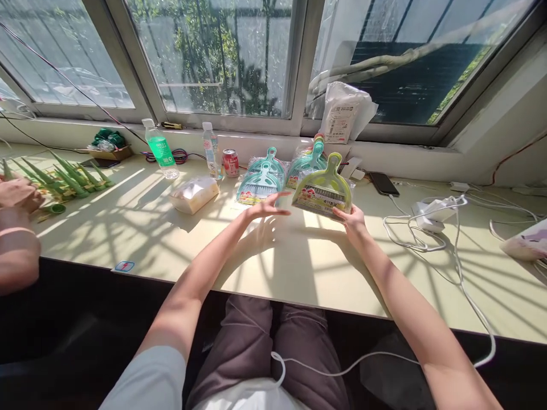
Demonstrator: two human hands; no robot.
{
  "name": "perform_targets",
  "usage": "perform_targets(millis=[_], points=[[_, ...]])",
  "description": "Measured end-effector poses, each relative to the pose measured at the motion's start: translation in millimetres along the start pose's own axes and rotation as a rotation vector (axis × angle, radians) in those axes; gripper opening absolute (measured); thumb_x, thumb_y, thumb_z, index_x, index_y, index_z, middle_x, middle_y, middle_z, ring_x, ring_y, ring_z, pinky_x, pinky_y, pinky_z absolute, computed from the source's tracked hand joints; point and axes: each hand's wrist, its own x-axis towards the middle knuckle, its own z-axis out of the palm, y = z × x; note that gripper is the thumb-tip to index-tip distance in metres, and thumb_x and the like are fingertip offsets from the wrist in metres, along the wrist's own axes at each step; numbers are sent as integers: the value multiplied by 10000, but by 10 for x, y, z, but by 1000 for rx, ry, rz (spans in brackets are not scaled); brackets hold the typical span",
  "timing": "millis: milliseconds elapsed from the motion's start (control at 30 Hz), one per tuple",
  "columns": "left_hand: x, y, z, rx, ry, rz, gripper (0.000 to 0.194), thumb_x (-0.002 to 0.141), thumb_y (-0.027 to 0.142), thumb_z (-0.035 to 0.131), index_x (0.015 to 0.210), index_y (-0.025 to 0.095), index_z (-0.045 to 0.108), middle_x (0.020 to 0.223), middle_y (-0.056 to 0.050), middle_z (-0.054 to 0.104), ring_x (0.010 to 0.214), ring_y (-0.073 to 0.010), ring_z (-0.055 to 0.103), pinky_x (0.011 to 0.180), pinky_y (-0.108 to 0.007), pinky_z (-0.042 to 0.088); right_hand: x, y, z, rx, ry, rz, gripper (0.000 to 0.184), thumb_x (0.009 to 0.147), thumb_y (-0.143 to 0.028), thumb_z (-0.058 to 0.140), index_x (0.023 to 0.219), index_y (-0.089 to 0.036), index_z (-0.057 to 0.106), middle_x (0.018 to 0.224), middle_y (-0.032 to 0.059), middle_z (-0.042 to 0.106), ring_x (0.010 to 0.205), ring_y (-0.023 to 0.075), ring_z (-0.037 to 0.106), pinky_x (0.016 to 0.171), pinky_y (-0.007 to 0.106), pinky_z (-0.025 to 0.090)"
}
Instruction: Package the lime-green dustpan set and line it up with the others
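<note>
My right hand [352, 220] grips the lower right corner of a packaged yellow-green dustpan and brush set [323, 191], lifted a little above the table and tilted. To its left, my left hand [270, 206] has thumb and fingers spread, apart from that set and holding nothing. Behind the left hand lie overlapping teal dustpan and brush sets [260, 181] in clear wrapping. Another stack of teal sets [308, 160] is partly hidden behind the yellow-green one.
Along the window stand a green-labelled bottle [161, 151], a second bottle [211, 149], a red can [231, 163] and a white plastic package [341, 117]. A tissue pack [195, 195] lies nearer. On the right are a phone [383, 184] and white cables [421, 245]. Another person's hands [19, 195] are by green pointed pieces [70, 177].
</note>
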Motion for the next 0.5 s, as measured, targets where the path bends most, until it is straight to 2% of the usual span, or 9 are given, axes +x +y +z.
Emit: perform_targets(millis=[33, 100, 200, 333, 500], points=[[-58, -72, -161, 113, 47, -21, 724, 775, 517, 987, 1403, 235, 763, 1583, -156, 676, 1550, -404, 535, 1311, -514, 416, 7, -20, -19, 11, 31, 23, 689, 458, -486, 1094, 979, -230, 722, 1003, 81, 836, 978, 313, 822, 908, 472, 733], [-227, -222, -439, 354, 108, -107, 756, 743, 443, 1012, 1426, 240, 758, 1690, -188, 579, 1630, -463, 425, 1367, -634, 290, 21, -37, -49, 25, 87, 60, 611, 524, -419, 1073, 975, -228, 708, 1007, 89, 833, 978, 302, 824, 902, 452, 738], [-528, -405, -685, 563, 152, -153, 618, 813, 304, 929, 1407, 266, 761, 1698, -169, 579, 1633, -442, 436, 1388, -704, 197, 49, 5, -62, 36, 137, 83, 517, 596, -329, 1033, 971, -229, 692, 1001, 87, 828, 978, 285, 820, 910, 440, 740], [-749, -534, -720, 630, 126, -82, 385, 912, 184, 730, 1284, 253, 805, 1636, -148, 646, 1585, -387, 512, 1409, -661, 189, 67, 93, -35, 58, 193, 145, 454, 620, -213, 994, 951, -243, 684, 974, 58, 826, 936, 261, 812, 861, 430, 755], [-620, -599, -612, 608, 129, -57, 201, 969, 151, 618, 980, 238, 799, 1448, -152, 752, 1485, -349, 610, 1375, -577, 324, 35, 85, -7, 41, 184, 190, 445, 630, -179, 991, 957, -246, 696, 1012, 60, 827, 934, 257, 810, 857, 428, 762]])
